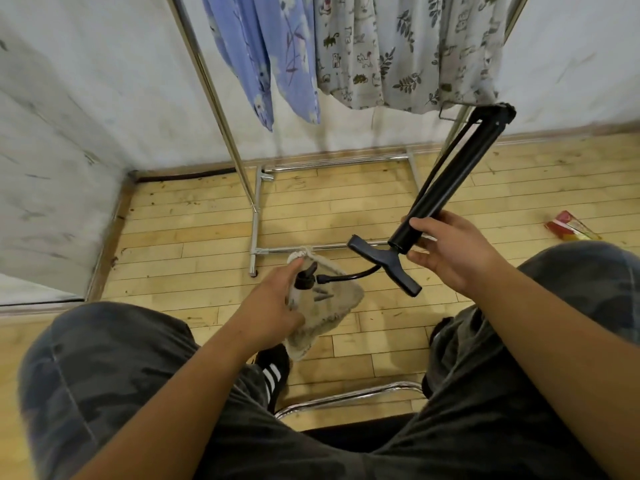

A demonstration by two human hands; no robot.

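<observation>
While the left hand (273, 306) pinches the hose nozzle (304, 279) at near centre, above the beige mat (336, 306), best keep the hose (349, 276) free of kinks and the right hand (453, 251) wrapped firmly round the pump barrel (433, 199), which slants far-right.

Black hand pump (446, 178), barrel tilted up toward the far right, T-handle (384, 263) at its near end, thin black hose (349, 275) curving left to a nozzle (306, 277), held off the floor

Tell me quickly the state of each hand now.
Left hand: closed, pinching the hose nozzle.
Right hand: closed around the black pump.
</observation>
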